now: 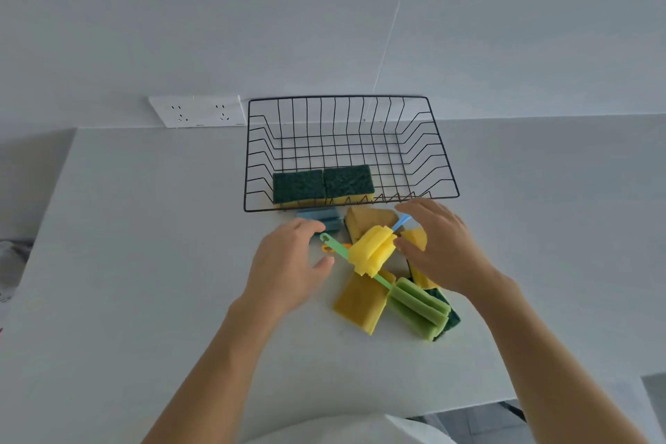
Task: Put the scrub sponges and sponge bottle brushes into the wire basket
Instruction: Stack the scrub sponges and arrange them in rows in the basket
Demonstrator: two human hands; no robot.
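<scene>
A black wire basket (438, 162) stands at the back of the table with two green-topped scrub sponges (322, 184) in its front left corner. In front of it lies a pile: a yellow scrub sponge (360, 303), a bottle brush with a yellow sponge head (371, 250), one with a green handle and green sponge head (420, 310), a blue sponge piece (324, 218), and more yellow sponges (367, 218). My left hand (288, 263) hovers open left of the pile, by the green handle's end. My right hand (443, 245) hovers open over the pile's right side, thumb touching the yellow head.
A white double wall socket (198, 111) sits left of the basket against the wall. The white table (144, 263) ends in an edge at the left and at the lower right. Crumpled grey cloth (12, 259) lies beyond the left edge.
</scene>
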